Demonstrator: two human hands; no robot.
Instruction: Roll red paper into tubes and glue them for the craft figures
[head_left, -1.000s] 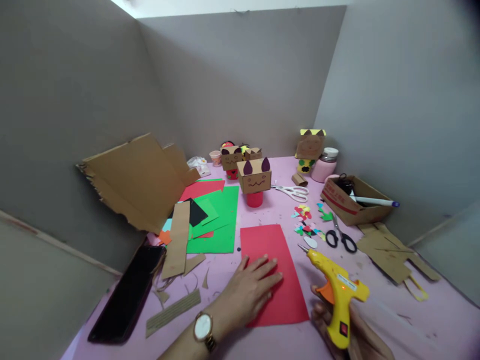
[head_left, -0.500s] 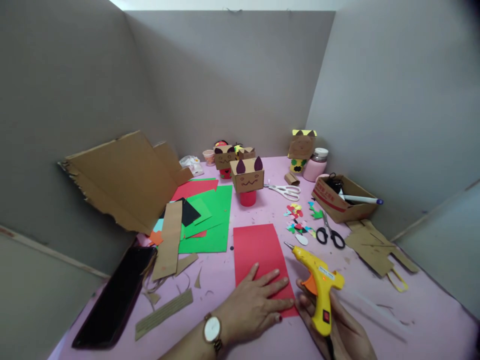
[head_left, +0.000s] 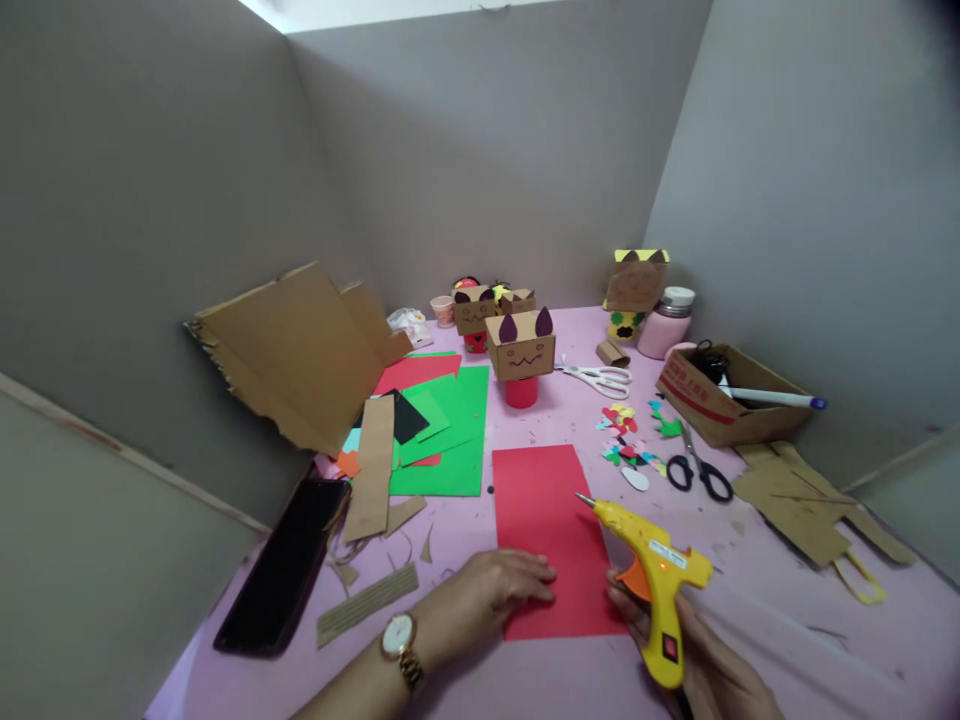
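A red sheet of paper (head_left: 551,510) lies on the pink table in front of me. My left hand (head_left: 491,590) rests over its lower left edge, fingers extended close together onto the sheet, thumb hidden. On the right, my right hand (head_left: 697,640) grips a yellow hot glue gun (head_left: 660,560) by its handle. The metal nozzle points left over the paper's right side, and a clear glue stick (head_left: 795,635) trails from the back. Beyond the sheet stands a cardboard cat head (head_left: 521,355) on a red base (head_left: 520,391).
Green paper (head_left: 469,440), cardboard pieces (head_left: 292,360) and a black phone (head_left: 281,570) lie at left. Black-handled scissors (head_left: 699,470), paper cutouts (head_left: 626,450) and a cardboard box (head_left: 712,405) are at right. White scissors (head_left: 604,380) and a pink jar (head_left: 664,328) stand farther back.
My left hand has slid left from the middle of the red paper to its edge, its spread fingers drawn together. The glue gun stays in my right hand. The view has shifted slightly.
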